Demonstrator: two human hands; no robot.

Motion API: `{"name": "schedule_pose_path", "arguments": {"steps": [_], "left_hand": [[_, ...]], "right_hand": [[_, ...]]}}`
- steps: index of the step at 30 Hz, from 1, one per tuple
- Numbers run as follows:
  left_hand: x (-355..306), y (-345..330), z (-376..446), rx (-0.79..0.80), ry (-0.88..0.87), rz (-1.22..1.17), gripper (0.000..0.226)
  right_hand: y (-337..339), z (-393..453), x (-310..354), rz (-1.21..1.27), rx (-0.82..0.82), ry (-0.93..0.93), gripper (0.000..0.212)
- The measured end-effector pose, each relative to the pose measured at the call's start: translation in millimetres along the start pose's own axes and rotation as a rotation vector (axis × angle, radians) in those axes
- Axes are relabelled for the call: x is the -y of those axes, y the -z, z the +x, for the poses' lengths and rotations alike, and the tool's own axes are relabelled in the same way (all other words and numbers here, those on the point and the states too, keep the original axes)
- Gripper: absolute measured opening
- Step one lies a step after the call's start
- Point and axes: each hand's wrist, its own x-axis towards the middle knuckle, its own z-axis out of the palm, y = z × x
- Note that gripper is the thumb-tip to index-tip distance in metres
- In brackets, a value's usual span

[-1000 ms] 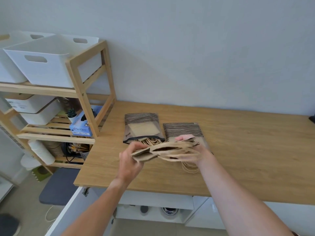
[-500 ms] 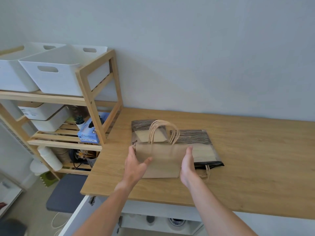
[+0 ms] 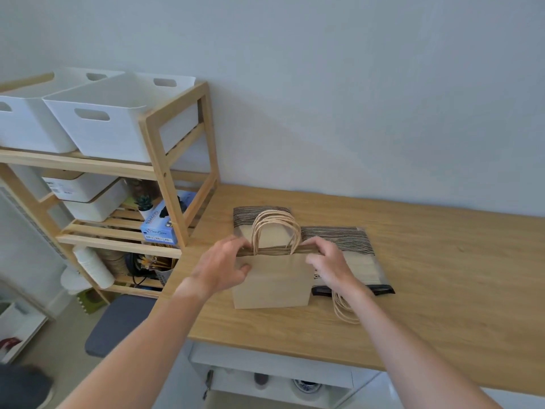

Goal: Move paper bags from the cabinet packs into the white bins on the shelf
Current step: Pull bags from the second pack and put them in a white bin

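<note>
**Stack of paper bags held upright at the tabletop's front**

While I watched through the head camera, the stack of paper bags (image 3: pixel 272 280) stood on its bottom edge on the tabletop (image 3: pixel 442 278), near the front, with its twisted-paper handles (image 3: pixel 275 228) looping up above the top edge. The left hand (image 3: pixel 219 265) gripped the top left corner, thumb across the front face, and the right hand (image 3: pixel 327 262) pinched the top right corner, its fingers (image 3: pixel 317 246) curled over the edge. I judged the stack light and fairly stiff while kept flat and squeezed together, yet easy to crease, and the loose sheets could fan apart if the grip slackened. The top edge beside the handles, or both side edges, looked the safest hold; the thin handles alone might let the bags splay.

I could not count the bags in the stack. Behind it lay two striped packs, the left pack (image 3: pixel 250 214) and the right pack (image 3: pixel 348 252), with more handles (image 3: pixel 343 308) trailing from the right one. Two white bins stood on the top of the wooden shelf (image 3: pixel 165 172): the nearer bin (image 3: pixel 118 134) and the farther bin (image 3: pixel 26 128), both well apart from the stack.
</note>
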Motion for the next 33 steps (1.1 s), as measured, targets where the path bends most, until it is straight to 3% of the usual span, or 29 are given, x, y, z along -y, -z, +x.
{"name": "schedule_pose_path", "arguments": {"steps": [3, 5, 11, 15, 18, 22, 26, 30, 33], "left_hand": [[-8, 5, 9, 0.186, 0.097, 0.022, 0.041], [-16, 1, 12, 0.209, 0.108, 0.036, 0.038], [-20, -6, 16, 0.302, 0.180, 0.190, 0.044], [-23, -5, 16, 0.317, 0.192, 0.206, 0.041], [-37, 20, 29, 0.282, 0.161, 0.220, 0.037], [-73, 92, 71, 0.125, 0.047, 0.365, 0.029], [-89, 174, 123, -0.080, 0.035, 0.343, 0.023], [-83, 237, 158, -0.305, 0.036, 0.332, 0.010], [-67, 278, 171, -0.427, 0.081, 0.303, 0.013]], "right_hand": [[5, 11, 20, -0.598, 0.173, 0.102, 0.028], [-1, 17, 29, -0.766, 0.256, 0.034, 0.023], [-13, 19, 37, -0.954, 0.479, -0.189, 0.041], [-4, 29, 39, -0.862, 0.558, -0.328, 0.062], [11, 48, 65, -0.850, 0.600, -0.361, 0.052], [47, 86, 143, -0.791, 0.505, -0.305, 0.032], [70, 114, 241, -0.858, 0.369, -0.093, 0.008], [63, 136, 316, -1.005, 0.134, 0.144, 0.024], [41, 162, 352, -1.016, 0.003, 0.300, 0.017]]}}
